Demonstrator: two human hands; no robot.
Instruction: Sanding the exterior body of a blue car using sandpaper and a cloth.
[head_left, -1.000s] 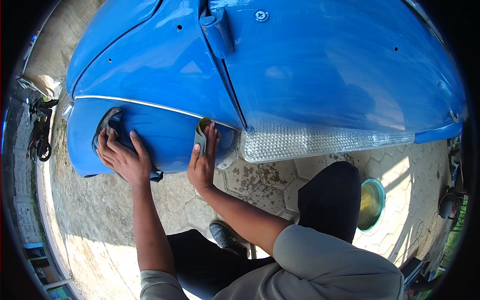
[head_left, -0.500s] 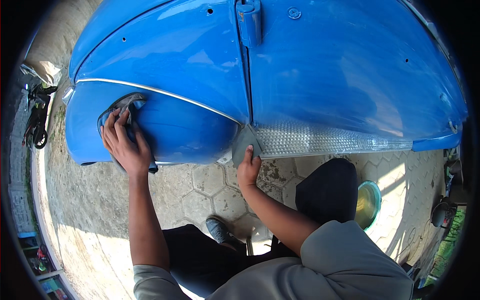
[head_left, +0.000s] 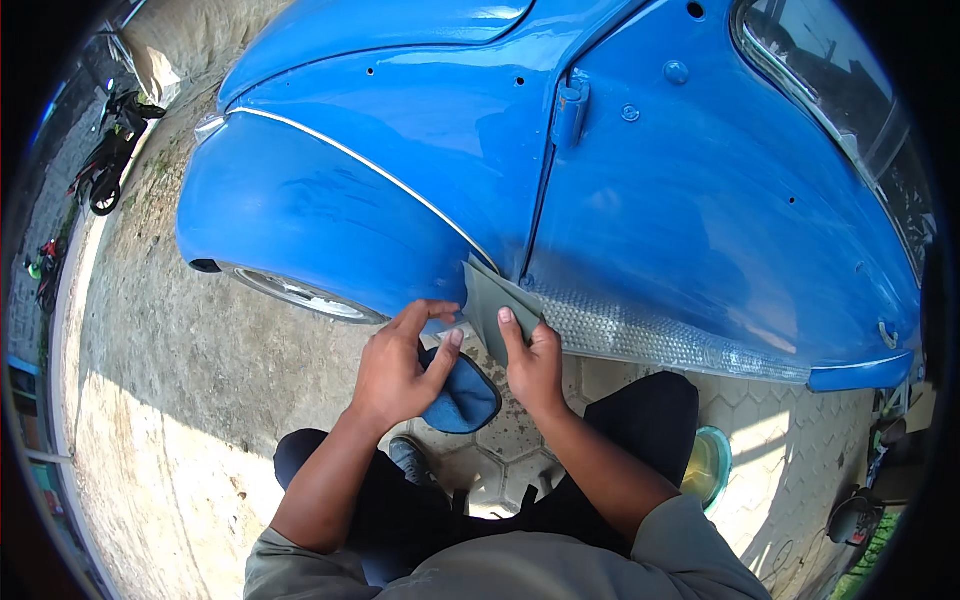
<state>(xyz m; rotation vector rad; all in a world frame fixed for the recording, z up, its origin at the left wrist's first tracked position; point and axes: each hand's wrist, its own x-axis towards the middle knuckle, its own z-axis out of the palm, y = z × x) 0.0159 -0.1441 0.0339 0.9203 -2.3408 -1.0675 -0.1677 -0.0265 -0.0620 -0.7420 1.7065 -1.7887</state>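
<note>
A blue car body fills the upper view, with its rounded fender [head_left: 310, 200] on the left and its door [head_left: 680, 200] on the right. My right hand [head_left: 535, 368] pinches a folded grey-green sheet of sandpaper [head_left: 492, 305], thumb on top, in front of the seam between fender and door. Close to the sheet's left edge is my left hand [head_left: 400, 368], index finger and thumb apart. A blue cloth with a dark border [head_left: 465, 402] hangs from this hand; the fingers gripping it are mostly hidden.
A textured metallic running board [head_left: 660, 335] runs below the door. The wheel [head_left: 300, 295] shows under the fender. A teal-rimmed basin [head_left: 722, 470] with yellowish liquid stands on the paving by my right knee. A motorcycle [head_left: 110, 150] is parked far left.
My left hand has left the fender with the cloth and moved right, beside the sandpaper. My right hand still holds the sheet, slightly lower and further right. The view has shifted, showing the wheel.
</note>
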